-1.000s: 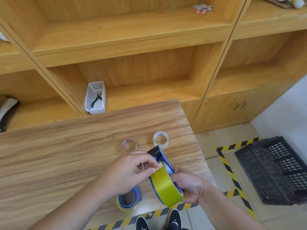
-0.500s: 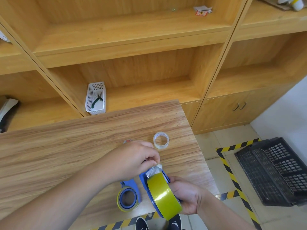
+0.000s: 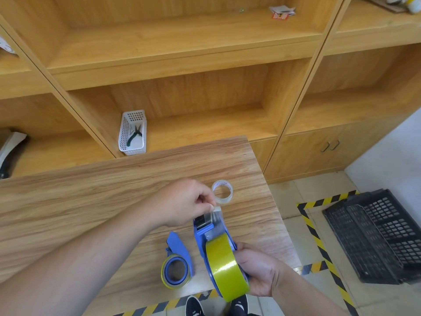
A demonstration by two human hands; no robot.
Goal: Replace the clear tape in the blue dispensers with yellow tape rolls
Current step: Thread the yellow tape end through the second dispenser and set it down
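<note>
My right hand grips a blue dispenser loaded with a yellow tape roll, held over the table's near right corner. My left hand pinches the free end of the tape just past the dispenser's front. A second blue dispenser with a yellow roll lies flat on the table to the left. One clear tape roll stands on the table beyond my left hand. My left hand hides the other clear roll.
The wooden table ends close on the right and near side. Behind it are wooden shelves with a white basket holding pliers. A black crate sits on the floor at right inside hazard tape. My shoes show below.
My left hand has drawn the tape end forward out of the dispenser and now covers the second clear roll. The dispenser in my right hand tilted flatter and lower.
</note>
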